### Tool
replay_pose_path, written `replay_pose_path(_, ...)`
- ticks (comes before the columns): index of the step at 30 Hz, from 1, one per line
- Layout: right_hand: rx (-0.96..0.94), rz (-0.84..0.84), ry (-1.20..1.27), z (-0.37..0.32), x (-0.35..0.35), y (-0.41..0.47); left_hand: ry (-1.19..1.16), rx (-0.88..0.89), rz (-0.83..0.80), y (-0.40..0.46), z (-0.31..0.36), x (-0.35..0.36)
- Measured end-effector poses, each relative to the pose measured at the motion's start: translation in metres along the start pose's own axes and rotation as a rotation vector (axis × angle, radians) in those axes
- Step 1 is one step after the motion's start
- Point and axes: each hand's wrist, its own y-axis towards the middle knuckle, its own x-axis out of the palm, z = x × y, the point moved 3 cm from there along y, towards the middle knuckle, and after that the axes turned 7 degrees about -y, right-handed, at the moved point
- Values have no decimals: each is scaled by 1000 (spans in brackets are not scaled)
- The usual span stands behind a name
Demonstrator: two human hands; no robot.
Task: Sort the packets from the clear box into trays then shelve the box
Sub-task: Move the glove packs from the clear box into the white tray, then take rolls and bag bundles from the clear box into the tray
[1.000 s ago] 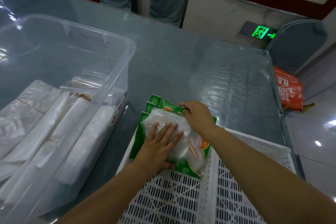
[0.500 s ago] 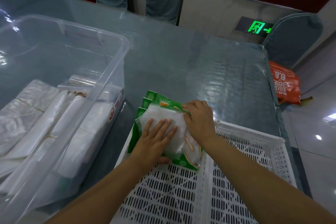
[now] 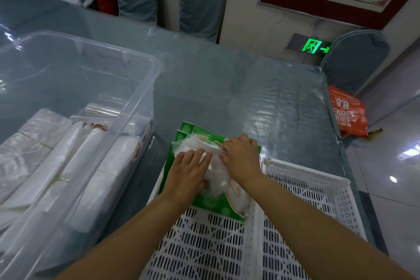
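A stack of green packets with clear windows lies at the far end of the left white slotted tray. Both hands rest on top of the stack. My left hand lies flat on its near left part, fingers spread. My right hand presses on the far right part, fingers curled over the top packet's edge. The clear box stands to the left and holds several white and clear packets.
A second white slotted tray adjoins the first on the right, near the table's right edge. The table has a glossy grey-blue cover. Covered chairs stand behind it, and an orange bag lies on the floor at right.
The two hands have slid a little closer together on top of the green packets. The view has shifted slightly; the stack stays in the tray.
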Motion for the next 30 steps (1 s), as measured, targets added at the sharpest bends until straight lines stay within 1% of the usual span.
replay_pose_path(4,76,95,-1,4,-5,15,-10,-32,13,1,0,0)
replay_pose_path(7,57,39,-61,3,0,21,-38,-50,-2,-1,0,1)
replay_pose_path(9,51,33,-63,2,2,20,-77,-70,-16,-2,0,2)
replay_pose_path(15,78,93,-14,1,-5,12,-111,-92,-41,-6,-2,1)
replay_pose_path(18,81,127,37,0,-11,6,-131,-120,-117,-8,-1,-4)
replay_pose_path(20,86,173,88,-3,-16,1,-171,-138,-132,-11,-2,-9)
replay_pose_path(23,69,242,152,-11,-29,-2,-213,-191,-89,-17,0,-33)
replay_pose_path(25,34,304,204,-22,-43,1,-233,-221,-32,-22,2,-61)
replay_pose_path(30,-114,430,297,-70,-92,16,-177,-174,135,-30,-9,-149)
